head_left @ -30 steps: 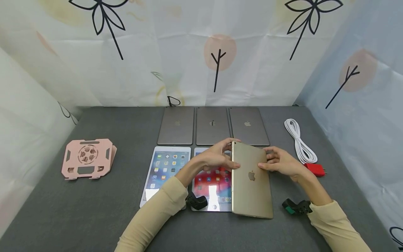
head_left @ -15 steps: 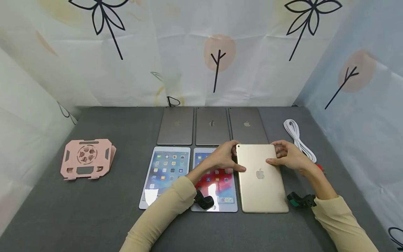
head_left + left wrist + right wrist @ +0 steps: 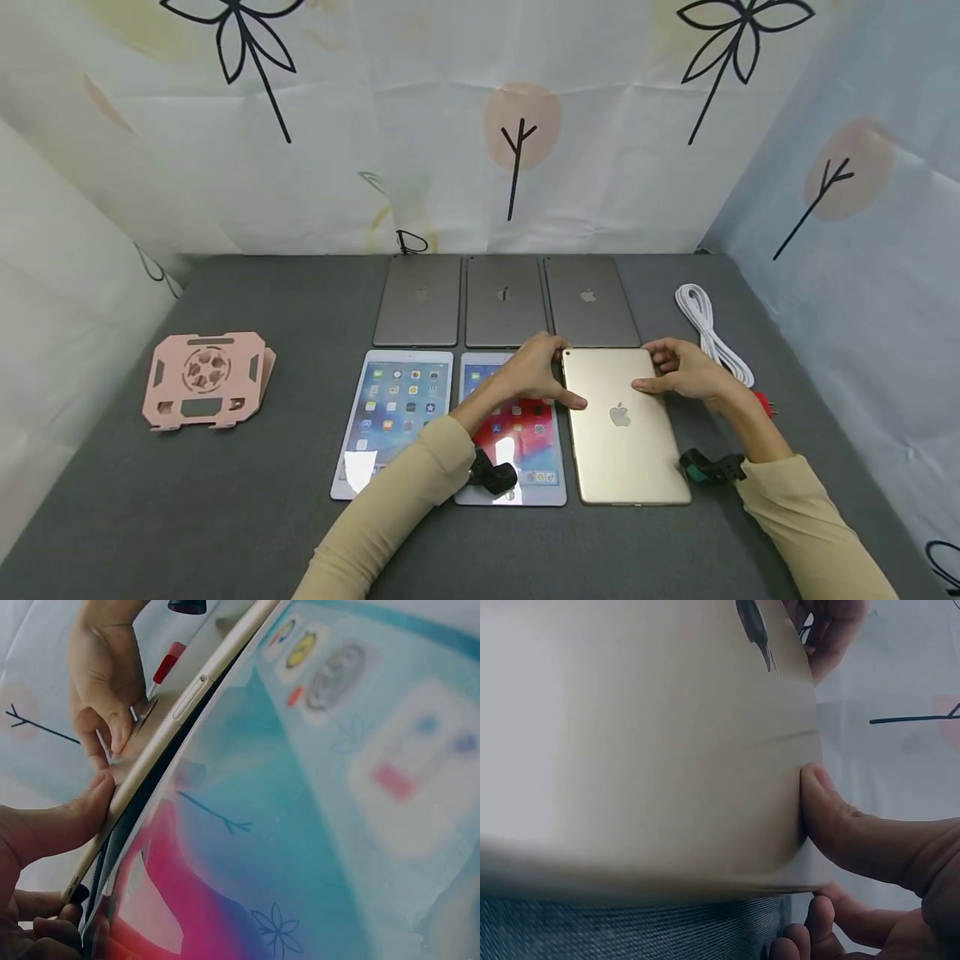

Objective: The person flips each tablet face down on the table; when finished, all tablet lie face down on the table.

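Note:
A gold tablet (image 3: 626,454), back side up with an apple logo, lies at the right end of the front row. My left hand (image 3: 536,371) grips its far left corner, thumb on the back. My right hand (image 3: 686,375) pinches the far right corner, its thumb (image 3: 832,817) on the back and fingers at the edge below. In the left wrist view, a dark gap shows under the tablet's edge, beside a lit screen. Left of it lie two white tablets with lit screens, one with a red and blue picture (image 3: 525,454) and one blue (image 3: 397,400).
Three grey tablets, including the rightmost one (image 3: 592,300), lie face down in a row behind. A pink folding stand (image 3: 206,375) is at the left. A coiled white cable (image 3: 705,325) and a partly hidden red plug (image 3: 762,403) are at the right. Printed cloth walls surround the table.
The gold tablet has moved right, off the red and blue screen, and turned from tilted to nearly flat beside it. Both hands moved right with it, then shifted little in the last half second.

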Demonstrator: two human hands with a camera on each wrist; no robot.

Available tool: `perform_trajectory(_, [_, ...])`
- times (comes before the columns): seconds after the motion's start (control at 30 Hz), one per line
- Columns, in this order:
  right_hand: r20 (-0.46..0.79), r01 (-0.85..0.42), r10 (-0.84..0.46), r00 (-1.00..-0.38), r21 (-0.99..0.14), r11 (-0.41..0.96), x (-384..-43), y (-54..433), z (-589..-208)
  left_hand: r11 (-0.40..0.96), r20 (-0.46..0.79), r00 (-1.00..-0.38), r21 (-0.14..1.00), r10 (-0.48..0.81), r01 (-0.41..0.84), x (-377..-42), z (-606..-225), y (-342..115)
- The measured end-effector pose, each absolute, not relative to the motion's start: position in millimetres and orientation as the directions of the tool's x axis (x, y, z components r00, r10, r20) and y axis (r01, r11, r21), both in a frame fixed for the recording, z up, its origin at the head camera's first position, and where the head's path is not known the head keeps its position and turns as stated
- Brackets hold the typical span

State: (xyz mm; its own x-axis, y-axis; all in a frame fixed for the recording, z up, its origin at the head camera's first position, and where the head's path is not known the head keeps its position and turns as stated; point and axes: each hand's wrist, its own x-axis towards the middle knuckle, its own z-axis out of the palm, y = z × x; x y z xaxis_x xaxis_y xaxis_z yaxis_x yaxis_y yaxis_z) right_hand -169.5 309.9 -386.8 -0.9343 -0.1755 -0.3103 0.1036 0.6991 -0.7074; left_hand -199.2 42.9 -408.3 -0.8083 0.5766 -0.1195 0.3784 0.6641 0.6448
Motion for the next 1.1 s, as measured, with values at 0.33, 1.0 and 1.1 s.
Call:
perform_trajectory(0.33, [-0.315,0.099,-0.181,-0.932,-0.700,0.707,-170.4,313.2,-392.6,0.715,-0.147,-0.817,0.586,0.558,0.383,-197.0,-407.8,47.2])
perform_trajectory(1.0, [-0.260,0.038,-0.190,-0.947,-0.677,0.735,-164.5,310.5,-394.6,0.702,-0.101,-0.820,0.583,0.563,0.410,-195.6,-412.3,43.2])
perform_trajectory(1.1, [-0.254,0.035,-0.191,-0.948,-0.682,0.730,-164.1,310.3,-395.4,0.701,-0.103,-0.820,0.585,0.564,0.408,-195.7,-412.7,43.3])
